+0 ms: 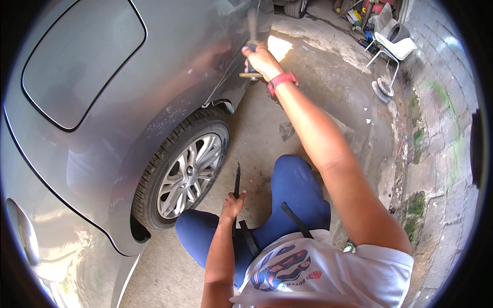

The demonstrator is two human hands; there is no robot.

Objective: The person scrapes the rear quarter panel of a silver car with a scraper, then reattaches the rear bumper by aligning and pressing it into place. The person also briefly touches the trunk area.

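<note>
My right hand [263, 62], with a red watch on its wrist, reaches far forward beside the grey car's body panel [190, 46]. Its fingers wrap round a dark tool [251, 60] with a flat tan piece at its lower end; the grip hides most of it, so its kind is unclear. Lower down, my left hand [233, 205] is closed round a thin black bar [238, 177] with a pointed tip, held roughly upright between my knees. The bar stands apart from the car's wheel [187, 177]. Pale scuffs [167, 120] mark the panel above the tyre.
A fuel flap [84, 61] lies in the car's side at upper left. To the right runs a painted block wall [441, 138]. A white chair [393, 46] holding a tyre stands at the far right, near clutter. Another vehicle's wheel [296, 7] shows at the back.
</note>
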